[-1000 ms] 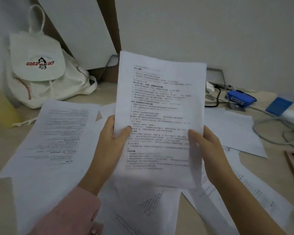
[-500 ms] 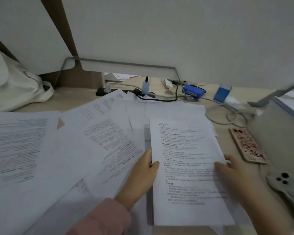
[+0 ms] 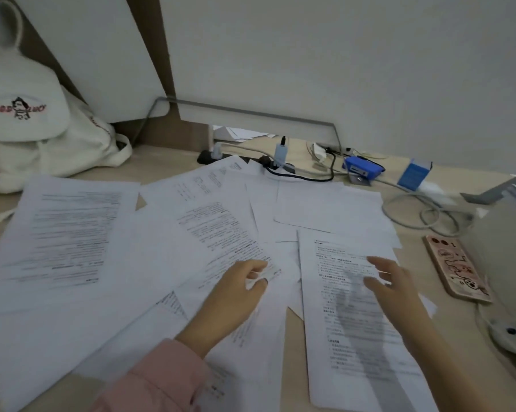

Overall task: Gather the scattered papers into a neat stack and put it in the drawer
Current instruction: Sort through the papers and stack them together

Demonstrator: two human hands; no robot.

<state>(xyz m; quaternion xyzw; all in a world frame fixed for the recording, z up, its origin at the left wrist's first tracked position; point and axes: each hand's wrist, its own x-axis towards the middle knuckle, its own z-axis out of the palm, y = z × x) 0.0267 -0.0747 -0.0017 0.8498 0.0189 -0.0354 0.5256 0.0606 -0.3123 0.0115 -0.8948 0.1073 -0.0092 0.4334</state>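
— Where are the papers?
— Spread loose across the bench. Left hand pinches one sheet's corner; right hand hovers open-fingered over the printed sheet.

The light is soft and a bit dim, with a cool grey look. The right hand throws a dark shadow onto the white printed paper sheet under it. Both hands look smeared with blur. Straight lines bend near the edges. Nothing shines or glares.
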